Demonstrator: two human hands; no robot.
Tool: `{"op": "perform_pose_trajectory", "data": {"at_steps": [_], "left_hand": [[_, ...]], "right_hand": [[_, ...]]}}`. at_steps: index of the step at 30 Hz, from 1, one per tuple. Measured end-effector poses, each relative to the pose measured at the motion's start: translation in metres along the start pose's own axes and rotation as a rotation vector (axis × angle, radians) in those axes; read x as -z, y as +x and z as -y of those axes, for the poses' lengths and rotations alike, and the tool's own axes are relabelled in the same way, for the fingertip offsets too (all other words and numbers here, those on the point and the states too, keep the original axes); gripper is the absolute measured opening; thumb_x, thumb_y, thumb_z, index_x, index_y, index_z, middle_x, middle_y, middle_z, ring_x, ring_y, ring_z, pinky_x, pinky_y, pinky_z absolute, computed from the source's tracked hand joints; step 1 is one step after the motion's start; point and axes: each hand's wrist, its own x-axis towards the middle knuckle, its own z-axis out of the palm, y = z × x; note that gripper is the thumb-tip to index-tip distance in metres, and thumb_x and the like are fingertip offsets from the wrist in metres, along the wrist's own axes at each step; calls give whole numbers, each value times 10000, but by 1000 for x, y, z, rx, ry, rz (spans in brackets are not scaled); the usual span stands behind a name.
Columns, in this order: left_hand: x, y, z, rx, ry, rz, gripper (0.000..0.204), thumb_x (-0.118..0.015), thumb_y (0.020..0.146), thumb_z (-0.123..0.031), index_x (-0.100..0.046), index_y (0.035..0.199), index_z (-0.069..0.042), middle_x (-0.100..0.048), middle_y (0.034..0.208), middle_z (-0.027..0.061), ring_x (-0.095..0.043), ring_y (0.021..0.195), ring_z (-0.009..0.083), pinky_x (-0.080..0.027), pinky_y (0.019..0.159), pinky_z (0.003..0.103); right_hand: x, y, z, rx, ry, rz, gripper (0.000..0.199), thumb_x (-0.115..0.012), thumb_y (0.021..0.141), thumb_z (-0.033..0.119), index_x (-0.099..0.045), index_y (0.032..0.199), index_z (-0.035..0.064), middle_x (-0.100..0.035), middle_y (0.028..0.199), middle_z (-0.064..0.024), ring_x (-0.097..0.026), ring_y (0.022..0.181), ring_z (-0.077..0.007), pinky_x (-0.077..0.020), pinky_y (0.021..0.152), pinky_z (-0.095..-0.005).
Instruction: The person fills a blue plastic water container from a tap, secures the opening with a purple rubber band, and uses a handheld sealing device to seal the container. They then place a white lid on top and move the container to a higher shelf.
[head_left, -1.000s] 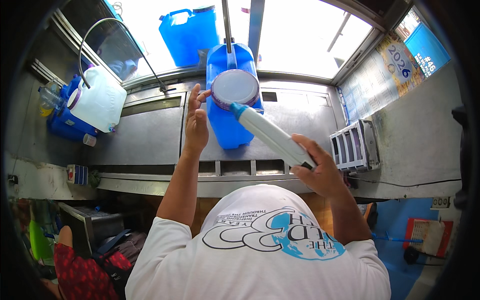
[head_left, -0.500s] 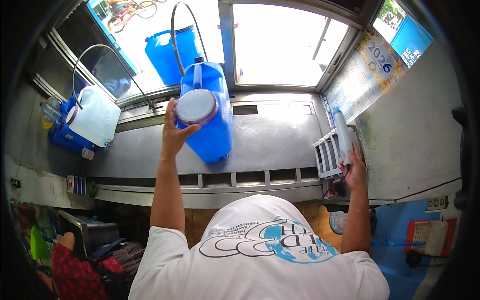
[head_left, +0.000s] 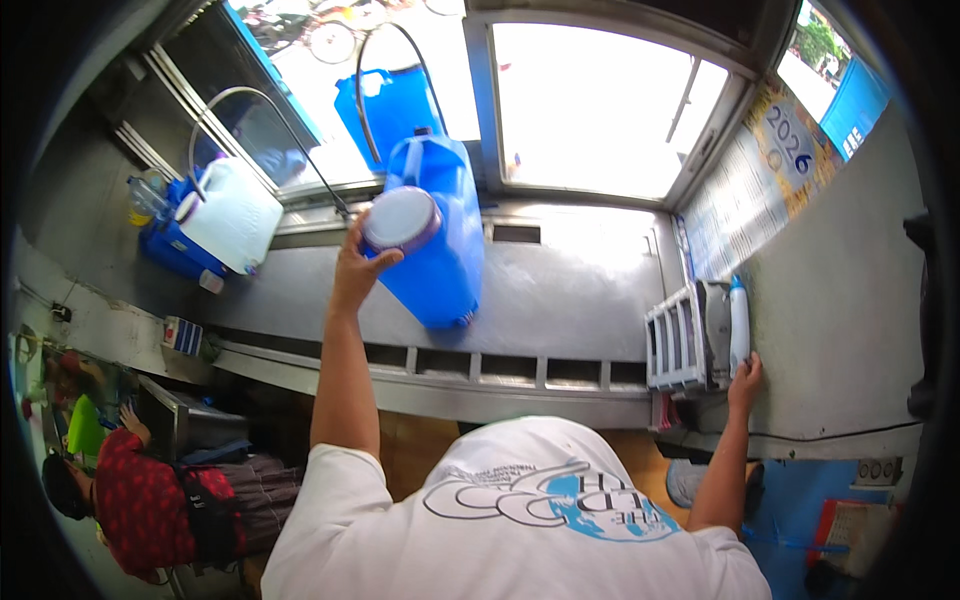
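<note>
On the metal counter stands a blue water jug (head_left: 440,265) with a wide, pale round cap (head_left: 400,217) at its near upper side. My left hand (head_left: 352,270) is curled around the left and lower rim of that cap, thumb along the near edge. Over at the right, my right hand (head_left: 743,380) grips the lower end of a long light-grey hand tool with a blue tip (head_left: 739,320), which looks like a heat gun. The tool points upward, between the wall and a grey slatted crate (head_left: 675,342). Part of its handle is hidden by my fingers.
A white jug (head_left: 235,212) and a dark-blue one (head_left: 172,240) stand at the left, with a curved hose above. Another blue jug (head_left: 392,100) stands beyond the window. Slots line the counter's front edge. A person in red (head_left: 145,500) is at lower left.
My right hand has carried the grey tool from over the crate to the crate's right side, near the wall. The left hand stays on the cap. The whole view has shifted slightly.
</note>
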Motion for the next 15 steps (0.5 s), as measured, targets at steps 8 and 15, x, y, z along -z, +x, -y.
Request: {"op": "perform_pose_trajectory", "data": {"at_steps": [8,15], "left_hand": [[-8,6,12,-96,160,-54,1049,-946,561,-342,-388,1414,-92,-491,1368,146,-474,1274,272,-405,1065,385],[3,7,12,-66,-10,34,1048,-953,554,-252,-370,1416,-127,-436,1387,131,-444,1283,266,-412,1064,374]], "right_hand": [[-42,-19,185,373,211,164,411,-662,806,60,-564,1204,23,-567,1234,-182,-526,1186,-355,-405,1037,-417],[-131,-57,453,888,564,557,509,-716,840,238,-546,1284,57,-572,1258,-200,-549,1186,-360,-439,1013,-427]]}}
